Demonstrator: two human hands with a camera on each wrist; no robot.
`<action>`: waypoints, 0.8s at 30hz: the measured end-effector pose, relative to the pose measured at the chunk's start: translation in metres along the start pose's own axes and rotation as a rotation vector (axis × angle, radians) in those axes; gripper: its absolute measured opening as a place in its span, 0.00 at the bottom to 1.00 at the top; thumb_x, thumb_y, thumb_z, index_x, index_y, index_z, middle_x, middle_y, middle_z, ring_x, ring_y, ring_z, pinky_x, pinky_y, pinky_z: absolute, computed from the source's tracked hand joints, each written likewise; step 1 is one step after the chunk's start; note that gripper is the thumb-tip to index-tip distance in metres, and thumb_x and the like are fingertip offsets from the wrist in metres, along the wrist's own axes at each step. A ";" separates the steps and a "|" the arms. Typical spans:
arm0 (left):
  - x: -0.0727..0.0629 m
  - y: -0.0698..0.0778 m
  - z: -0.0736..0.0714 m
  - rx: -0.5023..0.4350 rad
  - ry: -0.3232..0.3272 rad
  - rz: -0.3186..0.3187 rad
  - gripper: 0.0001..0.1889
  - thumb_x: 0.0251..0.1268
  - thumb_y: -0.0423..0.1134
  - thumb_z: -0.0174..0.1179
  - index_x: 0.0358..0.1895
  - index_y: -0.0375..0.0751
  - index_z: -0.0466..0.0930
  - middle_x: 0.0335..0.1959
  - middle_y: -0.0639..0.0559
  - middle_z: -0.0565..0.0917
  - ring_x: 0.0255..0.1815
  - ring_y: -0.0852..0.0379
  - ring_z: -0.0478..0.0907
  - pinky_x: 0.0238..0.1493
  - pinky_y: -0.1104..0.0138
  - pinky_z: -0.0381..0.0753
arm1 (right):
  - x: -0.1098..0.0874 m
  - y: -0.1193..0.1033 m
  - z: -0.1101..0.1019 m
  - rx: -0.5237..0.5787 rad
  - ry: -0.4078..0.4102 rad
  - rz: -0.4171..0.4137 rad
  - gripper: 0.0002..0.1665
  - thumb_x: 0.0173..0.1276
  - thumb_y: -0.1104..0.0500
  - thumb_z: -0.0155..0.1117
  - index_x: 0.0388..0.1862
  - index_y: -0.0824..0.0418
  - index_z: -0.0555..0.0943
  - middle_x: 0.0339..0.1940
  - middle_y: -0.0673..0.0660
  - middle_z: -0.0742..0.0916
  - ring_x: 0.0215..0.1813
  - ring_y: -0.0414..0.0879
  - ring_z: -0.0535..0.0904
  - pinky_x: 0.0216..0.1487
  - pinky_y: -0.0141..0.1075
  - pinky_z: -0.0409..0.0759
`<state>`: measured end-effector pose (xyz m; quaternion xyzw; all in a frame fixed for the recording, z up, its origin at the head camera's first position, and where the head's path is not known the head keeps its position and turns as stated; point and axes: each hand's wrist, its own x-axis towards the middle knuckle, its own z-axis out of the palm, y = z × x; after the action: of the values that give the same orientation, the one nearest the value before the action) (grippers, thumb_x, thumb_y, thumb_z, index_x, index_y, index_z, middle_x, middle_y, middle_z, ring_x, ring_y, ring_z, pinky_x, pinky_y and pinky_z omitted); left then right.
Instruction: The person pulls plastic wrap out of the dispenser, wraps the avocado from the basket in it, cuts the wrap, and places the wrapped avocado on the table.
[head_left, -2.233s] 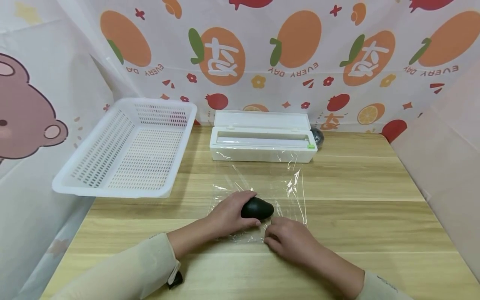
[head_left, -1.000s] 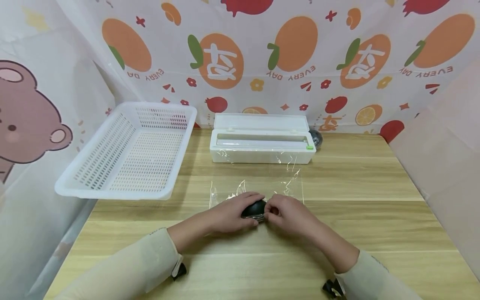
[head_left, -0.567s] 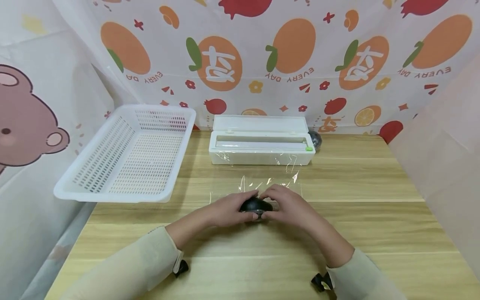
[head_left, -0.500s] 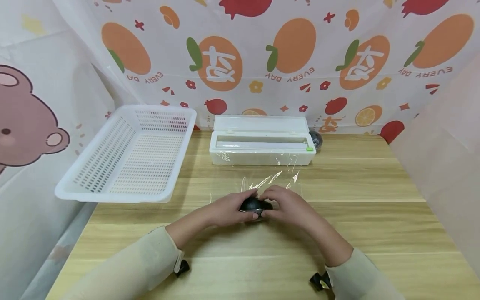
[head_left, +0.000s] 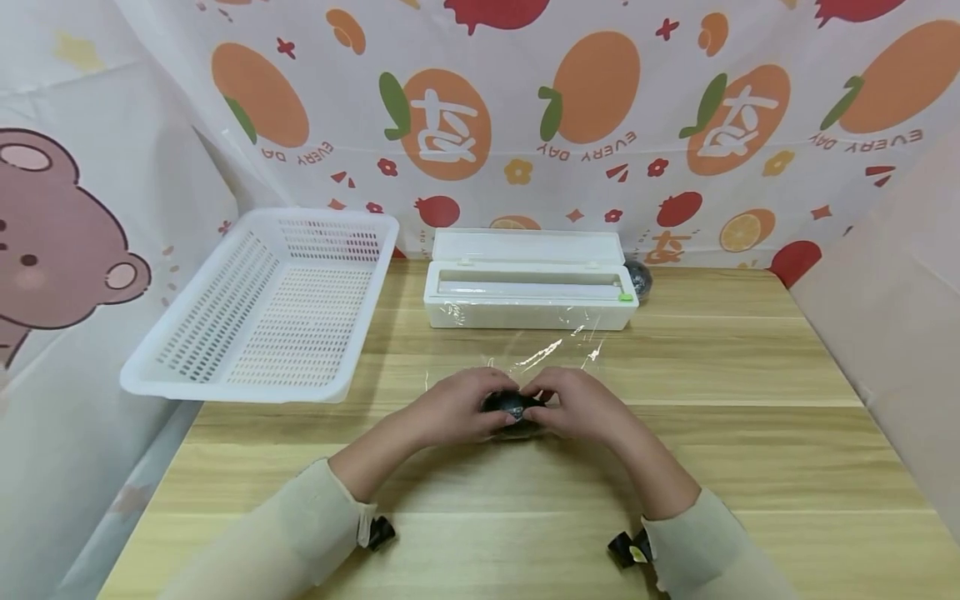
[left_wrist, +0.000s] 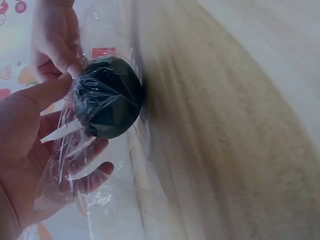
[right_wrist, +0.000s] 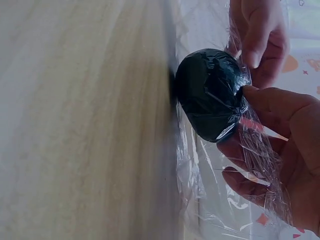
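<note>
Avocado (right_wrist: pixel 204 95), partly covered in clear film (head_left: pixel 542 355), lies midway between the left and right edges of the surface (head_left: pixel 750 450); we find left hand (head_left: pixel 456 408) and right hand (head_left: pixel 587 405), each grip clamped on it.

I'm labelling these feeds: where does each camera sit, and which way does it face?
Head: worn on the head, facing forward and down at the table; left hand, right hand and sleeves show.
Left wrist: on that wrist, facing the left hand and avocado-shaped object in cling film; part of the right hand shows.
Right wrist: on that wrist, facing the right hand and same object; part of the left hand shows.
Shared by both wrist views: object, film, hands, table.
</note>
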<state>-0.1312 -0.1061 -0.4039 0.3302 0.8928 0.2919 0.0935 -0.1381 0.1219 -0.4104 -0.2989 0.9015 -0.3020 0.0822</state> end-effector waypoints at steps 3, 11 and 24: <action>0.003 -0.001 0.001 -0.035 -0.003 -0.006 0.14 0.66 0.42 0.64 0.53 0.47 0.84 0.47 0.57 0.86 0.50 0.61 0.80 0.54 0.62 0.79 | 0.000 0.000 -0.001 -0.006 0.003 0.001 0.15 0.64 0.52 0.70 0.48 0.54 0.86 0.44 0.47 0.88 0.45 0.42 0.83 0.48 0.39 0.81; 0.008 -0.009 -0.002 -0.127 -0.041 -0.104 0.16 0.68 0.45 0.62 0.57 0.49 0.82 0.51 0.55 0.86 0.54 0.58 0.80 0.58 0.59 0.78 | 0.002 -0.003 0.002 0.013 0.025 0.017 0.18 0.64 0.50 0.70 0.51 0.55 0.85 0.46 0.48 0.87 0.45 0.41 0.83 0.49 0.39 0.81; 0.001 0.020 -0.002 0.236 0.239 0.122 0.12 0.60 0.42 0.69 0.45 0.42 0.86 0.42 0.52 0.84 0.44 0.55 0.81 0.45 0.62 0.83 | 0.014 0.003 -0.003 0.088 -0.044 0.065 0.10 0.65 0.51 0.69 0.44 0.50 0.86 0.35 0.43 0.87 0.37 0.37 0.82 0.39 0.34 0.80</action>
<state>-0.1221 -0.0942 -0.3909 0.3552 0.9040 0.2274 -0.0707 -0.1520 0.1170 -0.4095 -0.2722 0.8946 -0.3318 0.1246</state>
